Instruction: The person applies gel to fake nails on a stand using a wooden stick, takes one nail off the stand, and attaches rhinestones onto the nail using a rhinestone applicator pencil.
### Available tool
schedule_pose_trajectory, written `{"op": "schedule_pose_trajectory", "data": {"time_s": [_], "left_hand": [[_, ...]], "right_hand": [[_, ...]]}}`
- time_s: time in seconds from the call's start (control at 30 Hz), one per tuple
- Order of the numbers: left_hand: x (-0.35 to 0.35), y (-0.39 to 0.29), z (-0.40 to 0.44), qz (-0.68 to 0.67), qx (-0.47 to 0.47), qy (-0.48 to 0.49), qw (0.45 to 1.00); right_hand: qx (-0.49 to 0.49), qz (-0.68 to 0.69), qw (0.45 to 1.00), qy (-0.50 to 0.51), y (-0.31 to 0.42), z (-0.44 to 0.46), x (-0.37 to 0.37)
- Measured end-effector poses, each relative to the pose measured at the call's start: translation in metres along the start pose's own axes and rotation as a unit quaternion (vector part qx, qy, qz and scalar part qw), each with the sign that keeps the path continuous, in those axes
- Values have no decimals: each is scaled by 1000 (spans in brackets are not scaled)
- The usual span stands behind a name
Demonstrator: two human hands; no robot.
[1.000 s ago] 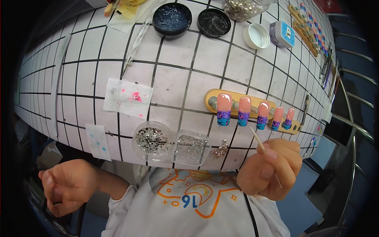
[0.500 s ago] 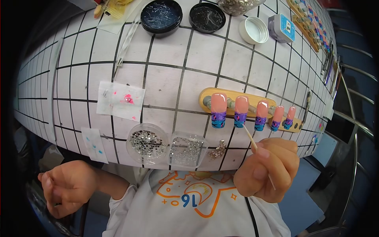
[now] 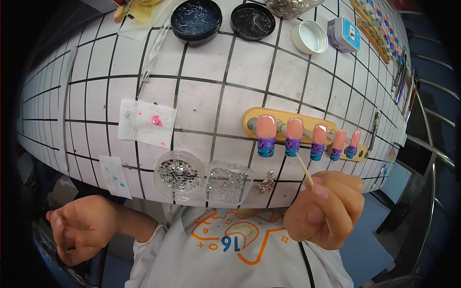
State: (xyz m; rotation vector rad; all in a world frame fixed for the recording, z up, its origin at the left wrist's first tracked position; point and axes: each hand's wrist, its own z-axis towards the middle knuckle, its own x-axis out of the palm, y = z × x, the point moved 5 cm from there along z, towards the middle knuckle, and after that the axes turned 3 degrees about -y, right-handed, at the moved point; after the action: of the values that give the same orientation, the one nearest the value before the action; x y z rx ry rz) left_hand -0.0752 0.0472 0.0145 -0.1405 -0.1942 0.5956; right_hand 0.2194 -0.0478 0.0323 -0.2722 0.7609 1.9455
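Note:
My right hand [image 3: 329,209] pinches a thin pale wooden stick [image 3: 306,174] between thumb and index finger. The stick's tip is at the lower end of the second press-on nail [image 3: 294,137] from the left, seemingly touching it. Pink nails with purple and blue patterned tips, including the leftmost nail [image 3: 266,127], line up on a wooden nail stand [image 3: 307,116]. Over at the left, below the table edge, my left hand [image 3: 84,228] hangs with loosely bent fingers and nothing visible in it. Near the stand lie a small heap of rhinestones [image 3: 264,185] and a clear square box of gems [image 3: 229,182].
A round dish of silver gems [image 3: 178,175] sits at the front edge. Left of it are a pink-stained white pad [image 3: 146,122] and a blue-spotted pad [image 3: 115,176]. Black lids [image 3: 196,20], a white cap [image 3: 309,37] and a blue-labelled box [image 3: 344,34] stand at the back.
Very little differs. The nail stand sits slightly lower and farther right in view, and my right hand has shifted slightly downward with the stick. My left hand stays almost still.

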Motion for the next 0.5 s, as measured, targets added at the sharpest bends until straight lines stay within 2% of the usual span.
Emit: {"op": "schedule_pose_trajectory", "data": {"time_s": [0.23,0.3,0.43,0.5], "left_hand": [[0,0,1,4,3,-4,1000],[0,0,1,5,1,-9,1000],[1,0,1,4,-3,-17,1000],[1,0,1,3,-2,-15,1000]], "right_hand": [[-1,-11,1000,12,-2,1,-1],[34,32,999,0,-3,0,-2],[42,32,999,16,-2,2,0],[21,-14,999,45,0,3,2]]}}
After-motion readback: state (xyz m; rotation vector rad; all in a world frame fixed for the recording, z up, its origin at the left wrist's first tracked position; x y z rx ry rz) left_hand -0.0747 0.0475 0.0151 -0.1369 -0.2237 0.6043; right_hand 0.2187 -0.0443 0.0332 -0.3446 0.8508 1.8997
